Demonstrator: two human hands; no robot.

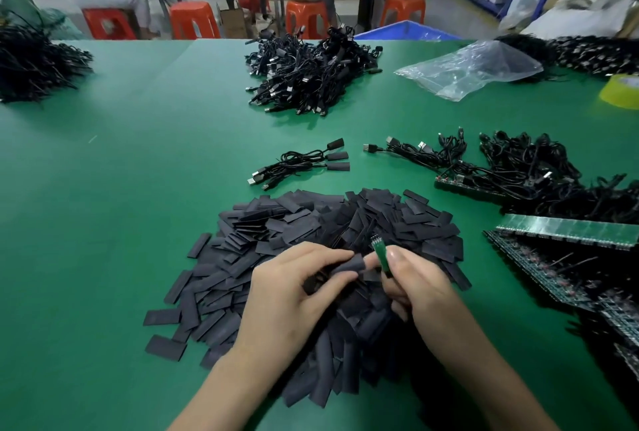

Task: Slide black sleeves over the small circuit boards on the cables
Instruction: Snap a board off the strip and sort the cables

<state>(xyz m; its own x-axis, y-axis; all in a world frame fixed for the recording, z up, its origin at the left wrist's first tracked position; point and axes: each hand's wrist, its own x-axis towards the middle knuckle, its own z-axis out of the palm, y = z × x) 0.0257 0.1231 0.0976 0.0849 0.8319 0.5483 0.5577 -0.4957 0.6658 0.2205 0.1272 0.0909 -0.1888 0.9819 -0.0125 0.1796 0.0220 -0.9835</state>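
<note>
Over a big heap of flat black sleeves point(345, 223) on the green table, my left hand point(294, 292) pinches one black sleeve point(347, 266) between thumb and fingers. My right hand point(415, 285) grips a small green circuit board point(380, 252), held upright just right of the sleeve's open end. The board's cable is hidden under my hand. Three cables with sleeves on their boards point(311, 162) lie beyond the heap.
Panels of green circuit boards with black cables point(553, 244) lie at the right. A tangle of cables point(501, 167) sits behind them, a large cable pile point(307, 74) at the far middle, another pile point(34, 64) far left. A clear plastic bag point(473, 67) lies far right.
</note>
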